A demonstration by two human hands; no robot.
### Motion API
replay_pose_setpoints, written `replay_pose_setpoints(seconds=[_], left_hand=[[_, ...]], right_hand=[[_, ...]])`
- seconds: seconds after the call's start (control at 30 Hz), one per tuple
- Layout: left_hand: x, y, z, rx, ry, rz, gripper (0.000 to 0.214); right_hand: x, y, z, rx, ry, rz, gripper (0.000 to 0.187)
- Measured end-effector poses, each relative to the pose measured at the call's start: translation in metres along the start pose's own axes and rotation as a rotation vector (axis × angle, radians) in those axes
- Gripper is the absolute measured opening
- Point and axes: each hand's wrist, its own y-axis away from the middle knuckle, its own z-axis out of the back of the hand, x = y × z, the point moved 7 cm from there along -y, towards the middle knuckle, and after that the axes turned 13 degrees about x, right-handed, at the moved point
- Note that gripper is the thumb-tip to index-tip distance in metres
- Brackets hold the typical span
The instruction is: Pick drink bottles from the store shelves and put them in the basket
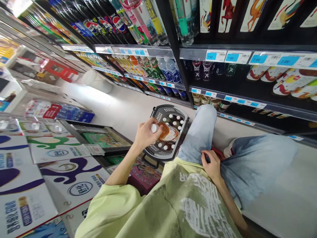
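My left hand is closed round the neck of a bottle of amber drink with a white cap. The bottle leans over the grey plastic basket, its labelled body pointing right across the basket. Several dark bottles with white caps stand inside the basket on both sides of it. Whether the held bottle touches the basket's bottom is hidden. My right hand rests on my jeans near the lap, fingers loosely curled and a gap between thumb and forefinger. Nothing shows in it.
Drink shelves with price tags run along the right, close to my knee. On the left are stacked milk cartons and low display boxes. A white bucket stands farther down the aisle floor.
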Motion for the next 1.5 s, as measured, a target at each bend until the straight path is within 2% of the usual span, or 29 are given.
replay_pose_setpoints(seconds=[0.2, 0.3, 0.43, 0.53, 0.7, 0.87, 1.0, 1.17, 1.33, 1.5], left_hand=[[0.104, -0.012, -0.079, 0.130, -0.080, 0.275, 0.026], [0.148, -0.010, -0.117, 0.173, -0.105, 0.378, 0.029], [0.184, -0.005, -0.162, 0.257, -0.138, 0.447, 0.035], [0.201, -0.001, -0.186, 0.308, -0.141, 0.500, 0.038], [0.217, 0.001, -0.212, 0.341, -0.097, 0.527, 0.042], [0.228, 0.000, -0.229, 0.329, -0.034, 0.560, 0.042], [0.234, -0.005, -0.231, 0.329, -0.043, 0.567, 0.046], [0.241, -0.004, -0.225, 0.324, -0.096, 0.582, 0.049], [0.235, 0.001, -0.228, 0.380, -0.167, 0.532, 0.050], [0.212, -0.003, -0.244, 0.463, -0.200, 0.416, 0.047]], right_hand=[[-0.001, 0.001, -0.003, 0.013, -0.012, 0.006, 0.013], [-0.004, 0.002, -0.005, 0.010, -0.015, -0.014, 0.012], [-0.009, 0.001, -0.008, 0.027, -0.005, -0.058, 0.011], [-0.012, 0.001, -0.010, 0.042, 0.006, -0.074, 0.011], [-0.013, -0.002, -0.010, 0.037, 0.019, -0.083, 0.010], [-0.012, -0.005, -0.010, 0.047, 0.021, -0.082, 0.010], [-0.014, -0.005, -0.009, 0.043, 0.018, -0.102, 0.011], [-0.015, -0.004, -0.009, 0.041, 0.017, -0.104, 0.010], [-0.014, -0.004, -0.007, 0.031, 0.016, -0.096, 0.010], [-0.016, -0.003, -0.007, 0.034, 0.013, -0.118, 0.011]])
